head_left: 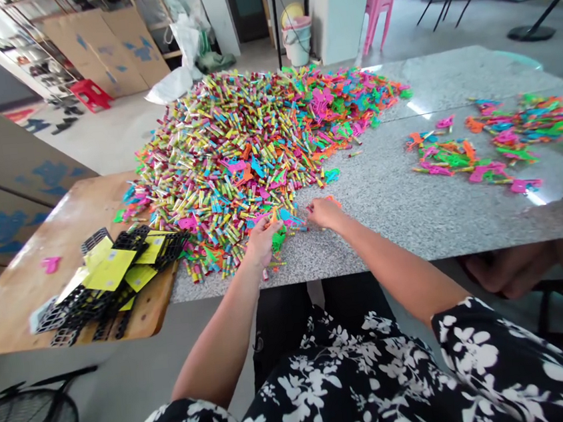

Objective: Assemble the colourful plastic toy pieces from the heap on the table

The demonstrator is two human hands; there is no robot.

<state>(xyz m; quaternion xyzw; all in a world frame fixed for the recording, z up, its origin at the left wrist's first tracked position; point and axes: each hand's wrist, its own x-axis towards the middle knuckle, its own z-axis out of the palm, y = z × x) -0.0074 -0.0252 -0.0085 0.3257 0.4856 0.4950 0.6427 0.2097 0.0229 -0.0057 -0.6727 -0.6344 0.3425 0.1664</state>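
At the front edge of a large heap of small tubes (pixel 223 136), yellow and dark red, my left hand (pixel 260 241) is closed on several small plastic pieces (pixel 278 235) in green, blue and orange. Some of these look pistol-shaped. My right hand (pixel 326 213) is just to the right, fingers pinched together by the tip of a blue piece (pixel 292 219). What sits in that pinch is too small to make out. An orange piece (pixel 333 200) shows behind my right knuckles.
Coloured plastic pieces lie in two groups, one nearer (pixel 449 156) and one farther right (pixel 528 121), on the grey stone table (pixel 374 228). Black plastic frames with yellow cards (pixel 111 269) are stacked on the wooden board (pixel 30 311). A person's arm (pixel 519 266) shows at right.
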